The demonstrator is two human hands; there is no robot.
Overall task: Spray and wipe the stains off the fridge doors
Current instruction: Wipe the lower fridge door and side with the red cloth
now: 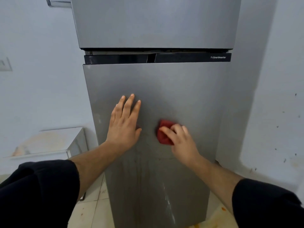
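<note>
Pale walls flank the grey fridge, where the right hand (179, 139) clenches a red cloth (164, 134) against the lower door (181, 96) and the left hand (125, 124) rests flat and released beside it; streaks below the grip remain unwiped.

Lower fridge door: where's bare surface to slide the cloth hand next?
Free: the wide band of the lower fridge door between the black handle strip and both hands, plus its right side. Crowded: mid-door, where the flat left hand and the right hand pressing the red cloth sit close together.
</note>
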